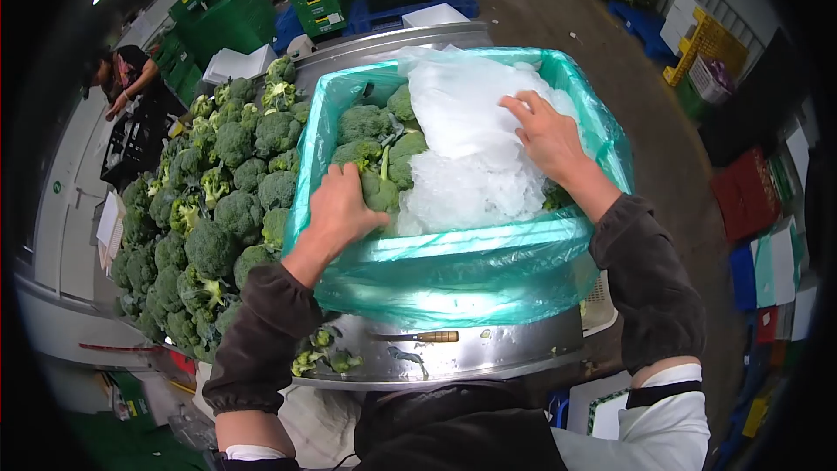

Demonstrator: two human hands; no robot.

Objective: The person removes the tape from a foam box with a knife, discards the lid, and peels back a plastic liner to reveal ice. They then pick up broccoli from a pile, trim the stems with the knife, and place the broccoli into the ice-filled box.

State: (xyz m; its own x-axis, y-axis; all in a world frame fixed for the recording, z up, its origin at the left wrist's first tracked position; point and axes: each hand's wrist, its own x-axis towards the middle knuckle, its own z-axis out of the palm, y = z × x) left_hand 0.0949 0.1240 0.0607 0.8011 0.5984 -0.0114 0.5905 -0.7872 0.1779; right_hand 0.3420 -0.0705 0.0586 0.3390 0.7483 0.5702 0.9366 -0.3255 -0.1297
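Head view, left to right. Far left, a co-worker bent over dark crates, well apart from the work. Next, a loose heap of broccoli on the steel table: knobbly dark crowns, pale cut stems, a few yellowing patches. Then the left hand, reaching over the near-left rim of the lined box, fingers curled down over one of the boxed broccoli heads; whether gripping or only pressing, hard to tell from behind the knuckles. Around the box, a thin translucent green liner bag, glossy, creased, folded out over the walls. Inside, right of the heads, crushed ice: white, wet and lumpy, covering most of the box. On its far-right part, the right hand, flat and spread, fingers apart, palm down. Below the box, possibly a wooden-handled knife on the table edge, too small to be sure. Step in hand, by the look of it: bedding and levelling ice over packed heads. Next move, likely: pushing ice leftward across the uncovered crowns, gently enough to spare the florets and the thin liner.
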